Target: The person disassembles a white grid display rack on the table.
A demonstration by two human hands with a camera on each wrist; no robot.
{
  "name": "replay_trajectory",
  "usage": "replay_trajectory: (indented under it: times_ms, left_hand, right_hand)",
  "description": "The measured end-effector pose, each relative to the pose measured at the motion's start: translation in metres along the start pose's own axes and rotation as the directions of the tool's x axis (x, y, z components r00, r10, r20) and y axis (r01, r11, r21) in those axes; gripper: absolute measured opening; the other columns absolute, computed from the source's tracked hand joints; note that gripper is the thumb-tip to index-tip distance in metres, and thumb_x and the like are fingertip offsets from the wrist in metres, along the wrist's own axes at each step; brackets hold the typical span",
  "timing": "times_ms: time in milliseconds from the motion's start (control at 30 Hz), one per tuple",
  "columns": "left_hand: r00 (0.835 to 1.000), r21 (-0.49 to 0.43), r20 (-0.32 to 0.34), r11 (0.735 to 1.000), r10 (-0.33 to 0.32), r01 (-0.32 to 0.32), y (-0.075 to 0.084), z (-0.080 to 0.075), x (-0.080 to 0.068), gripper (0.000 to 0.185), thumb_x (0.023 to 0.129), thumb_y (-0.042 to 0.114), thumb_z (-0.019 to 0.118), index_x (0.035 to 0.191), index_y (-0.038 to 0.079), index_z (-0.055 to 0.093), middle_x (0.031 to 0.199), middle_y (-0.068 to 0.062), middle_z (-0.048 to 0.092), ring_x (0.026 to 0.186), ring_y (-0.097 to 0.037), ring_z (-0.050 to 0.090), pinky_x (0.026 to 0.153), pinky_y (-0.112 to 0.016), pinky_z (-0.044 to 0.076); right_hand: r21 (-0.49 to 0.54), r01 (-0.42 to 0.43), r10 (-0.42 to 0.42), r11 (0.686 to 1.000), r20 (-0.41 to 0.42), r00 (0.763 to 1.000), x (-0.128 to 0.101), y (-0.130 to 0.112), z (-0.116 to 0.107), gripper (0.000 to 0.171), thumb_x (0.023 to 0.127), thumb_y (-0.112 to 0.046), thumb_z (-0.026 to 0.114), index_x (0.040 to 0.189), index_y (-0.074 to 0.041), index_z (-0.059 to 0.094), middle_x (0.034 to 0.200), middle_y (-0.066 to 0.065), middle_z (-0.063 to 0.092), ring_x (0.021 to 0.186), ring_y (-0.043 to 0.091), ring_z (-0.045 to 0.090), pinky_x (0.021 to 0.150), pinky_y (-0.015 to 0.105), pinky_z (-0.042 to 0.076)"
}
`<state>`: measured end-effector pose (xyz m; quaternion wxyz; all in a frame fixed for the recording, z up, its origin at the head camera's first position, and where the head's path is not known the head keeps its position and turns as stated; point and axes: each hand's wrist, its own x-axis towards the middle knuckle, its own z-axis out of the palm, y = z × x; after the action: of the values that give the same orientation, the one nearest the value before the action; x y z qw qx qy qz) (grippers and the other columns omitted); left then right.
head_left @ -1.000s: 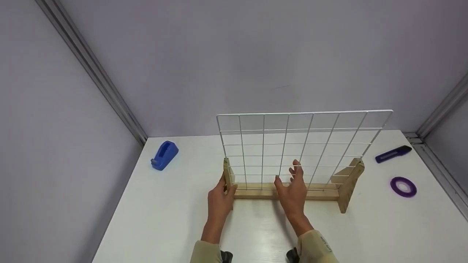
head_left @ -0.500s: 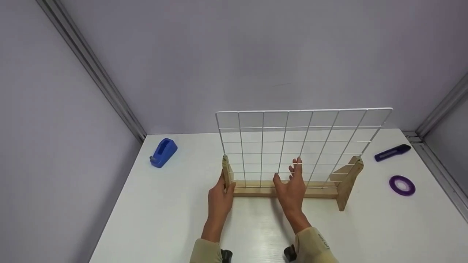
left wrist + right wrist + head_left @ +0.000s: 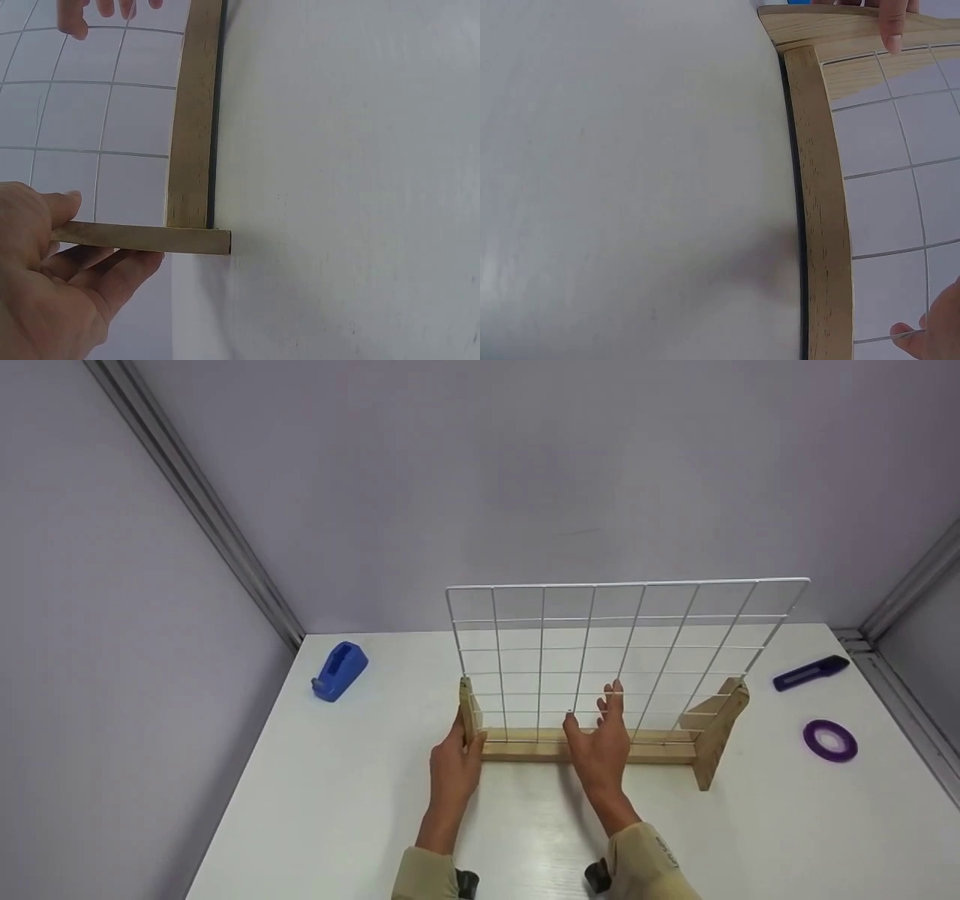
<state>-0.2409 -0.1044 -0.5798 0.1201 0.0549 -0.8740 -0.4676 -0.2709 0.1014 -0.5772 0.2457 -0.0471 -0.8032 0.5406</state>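
1. The left hand (image 3: pixel 452 769) pinches the left end board (image 3: pixel 466 711) of the wooden stand (image 3: pixel 521 751), thumb inside, fingers against the outer face.
2. The right hand (image 3: pixel 602 751) has thumb and fingers spread beside the white wire grid (image 3: pixel 541 647), which rises from the stand; contact with the wires is unclear.
3. The head view hides the left fingertips; the right wrist view cuts off the right hand.

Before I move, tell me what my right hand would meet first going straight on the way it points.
Likely the white wire grid panel, which the right hand faces; depth is unclear, so they may be touching.
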Motion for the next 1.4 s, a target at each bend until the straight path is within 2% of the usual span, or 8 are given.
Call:
replay_trajectory:
  times_ms: [300, 533, 700, 833, 1067, 1267, 1400]
  left_hand:
    - [1.000, -0.002, -0.001, 1.000, -0.010, 0.010, 0.000, 0.000, -0.002, 0.054, 0.101, 0.023, 0.065, 0.145, -0.004, 0.050, 0.128, -0.025, 0.067, 0.119, -0.036, 0.067, 0.095, -0.049, 0.058]
    - [1.000, 0.003, -0.005, 1.000, 0.006, -0.006, -0.002, 0.001, -0.001, 0.059, 0.102, 0.022, 0.063, 0.151, -0.003, 0.043, 0.135, -0.024, 0.064, 0.124, -0.034, 0.065, 0.099, -0.047, 0.056]
    - [1.000, 0.001, 0.004, 1.000, -0.003, 0.003, -0.002, 0.002, -0.003, 0.059, 0.102, 0.023, 0.063, 0.151, -0.002, 0.043, 0.135, -0.023, 0.064, 0.124, -0.034, 0.064, 0.099, -0.046, 0.057]
    - [1.000, -0.009, 0.003, 1.000, 0.016, -0.016, -0.002, 0.001, -0.002, 0.059, 0.102, 0.023, 0.063, 0.151, -0.002, 0.043, 0.134, -0.024, 0.064, 0.123, -0.034, 0.065, 0.098, -0.047, 0.057]
    - [1.000, -0.031, 0.007, 0.999, 0.020, -0.020, -0.005, -0.001, 0.000, 0.062, 0.101, 0.025, 0.064, 0.154, 0.001, 0.040, 0.134, -0.024, 0.064, 0.115, -0.032, 0.069, 0.088, -0.044, 0.061]
    - [1.000, -0.030, 0.027, 1.000, 0.007, -0.006, -0.004, -0.002, -0.001, 0.063, 0.102, 0.025, 0.063, 0.155, 0.002, 0.038, 0.144, -0.023, 0.057, 0.122, -0.035, 0.065, 0.094, -0.044, 0.059]
    - [1.000, -0.046, 0.026, 0.999, 0.013, -0.011, -0.002, -0.002, 0.001, 0.064, 0.101, 0.025, 0.064, 0.155, 0.004, 0.038, 0.143, -0.022, 0.058, 0.120, -0.035, 0.067, 0.091, -0.043, 0.061]
  right_hand:
    - [0.013, -0.006, 0.006, 1.000, -0.009, 1.000, 0.001, -0.002, 0.000, 0.086, 0.089, -0.012, 0.073, 0.160, -0.005, 0.025, 0.158, 0.018, 0.044, 0.135, 0.037, 0.054, 0.108, 0.051, 0.050]
    - [-0.005, 0.050, -0.051, 0.999, -0.012, 0.999, 0.005, -0.011, -0.003, 0.086, 0.090, -0.012, 0.073, 0.160, -0.004, 0.024, 0.158, 0.019, 0.043, 0.134, 0.037, 0.055, 0.106, 0.052, 0.052]
    - [-0.015, 0.028, -0.028, 0.999, 0.001, 1.000, 0.006, -0.017, -0.005, 0.086, 0.091, -0.013, 0.072, 0.160, -0.005, 0.024, 0.159, 0.018, 0.041, 0.136, 0.036, 0.054, 0.107, 0.052, 0.050]
    - [-0.018, 0.024, -0.023, 1.000, 0.009, 1.000, 0.009, -0.022, -0.007, 0.087, 0.091, -0.013, 0.072, 0.161, -0.005, 0.022, 0.161, 0.017, 0.039, 0.137, 0.037, 0.053, 0.109, 0.052, 0.049]
    - [-0.018, 0.036, -0.036, 0.999, 0.014, 0.999, 0.013, -0.031, -0.012, 0.085, 0.091, -0.014, 0.073, 0.160, -0.006, 0.025, 0.160, 0.017, 0.041, 0.135, 0.035, 0.054, 0.108, 0.051, 0.050]
    - [-0.021, 0.034, -0.033, 0.999, 0.029, 0.999, 0.014, -0.035, -0.015, 0.086, 0.091, -0.014, 0.073, 0.160, -0.006, 0.023, 0.160, 0.020, 0.041, 0.134, 0.037, 0.055, 0.108, 0.051, 0.049]
    - [-0.027, 0.040, -0.039, 0.999, 0.030, 0.999, 0.018, -0.040, -0.018, 0.087, 0.092, -0.015, 0.073, 0.161, -0.006, 0.022, 0.160, 0.020, 0.040, 0.134, 0.037, 0.055, 0.108, 0.052, 0.050]
